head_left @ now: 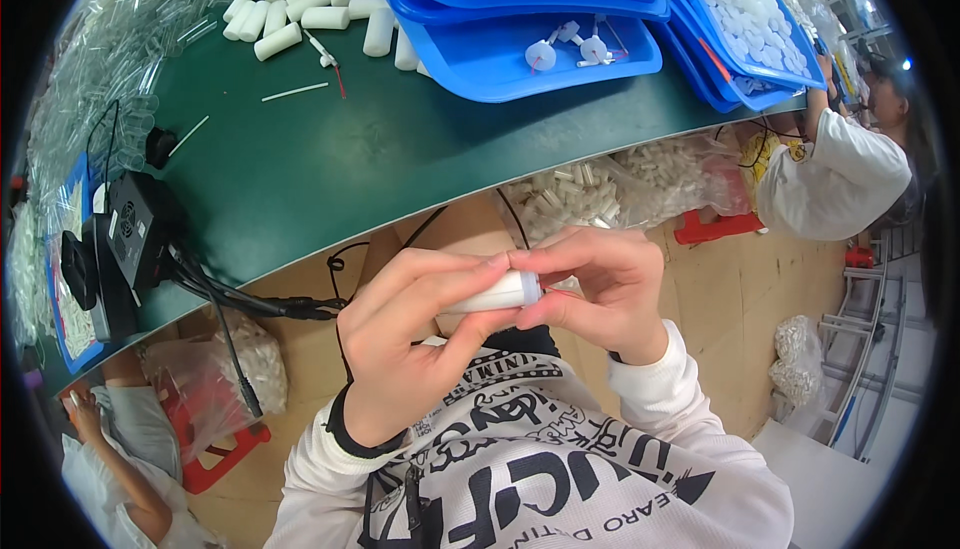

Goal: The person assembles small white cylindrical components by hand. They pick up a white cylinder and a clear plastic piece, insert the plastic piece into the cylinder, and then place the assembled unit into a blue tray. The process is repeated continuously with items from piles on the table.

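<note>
A short white plastic cylinder [490, 296] lies nearly level between my hands, over my lap and in front of the table edge. My left hand [405, 324] is closed around its body with thumb and fingers. At its right end sits a translucent bluish cap [530, 287]. My right hand [605, 289] is closed at that end, fingertips pressed on the cap's edge. A thin reddish strand shows by the right fingertips. The cylinder's left end is hidden in my left palm.
On the green table [330, 159] lie several white cylinders [325, 18], clear tubes [130, 29] and stacked blue trays [480, 64] of small white parts. A black device [140, 224] with cables stands at left. Bags of white parts [570, 194] sit below. Co-workers [840, 179] sit on both sides.
</note>
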`<action>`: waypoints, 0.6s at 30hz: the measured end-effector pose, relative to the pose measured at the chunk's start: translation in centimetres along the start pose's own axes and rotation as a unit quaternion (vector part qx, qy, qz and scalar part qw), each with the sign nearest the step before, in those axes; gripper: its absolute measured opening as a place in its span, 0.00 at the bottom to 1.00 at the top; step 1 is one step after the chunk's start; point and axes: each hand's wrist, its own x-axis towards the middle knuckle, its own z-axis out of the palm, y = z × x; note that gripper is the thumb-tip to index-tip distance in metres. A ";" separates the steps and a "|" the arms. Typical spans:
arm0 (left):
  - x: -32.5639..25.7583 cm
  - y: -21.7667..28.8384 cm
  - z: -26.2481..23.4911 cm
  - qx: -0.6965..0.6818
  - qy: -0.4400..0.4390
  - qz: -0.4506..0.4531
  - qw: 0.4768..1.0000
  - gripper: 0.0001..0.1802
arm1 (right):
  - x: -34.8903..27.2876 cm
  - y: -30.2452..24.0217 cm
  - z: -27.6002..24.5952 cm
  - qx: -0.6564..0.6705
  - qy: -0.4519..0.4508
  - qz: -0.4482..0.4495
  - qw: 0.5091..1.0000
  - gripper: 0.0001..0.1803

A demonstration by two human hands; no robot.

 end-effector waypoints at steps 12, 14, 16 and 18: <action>-0.2 0.0 0.0 0.055 0.000 0.120 0.991 0.14 | 0.0 -1.0 -0.8 -0.109 -0.031 0.006 0.994 0.17; -0.2 -0.1 0.0 0.080 -0.013 0.140 0.987 0.14 | 0.0 -1.0 -0.8 -0.114 -0.037 0.015 0.993 0.16; -0.2 -0.2 0.0 0.104 -0.015 0.156 0.982 0.16 | 0.3 -0.5 -0.8 -0.116 -0.046 0.009 0.992 0.13; -0.1 0.1 0.1 0.117 -0.007 0.120 0.986 0.15 | 0.2 -0.3 -0.3 -0.057 -0.017 0.046 0.997 0.11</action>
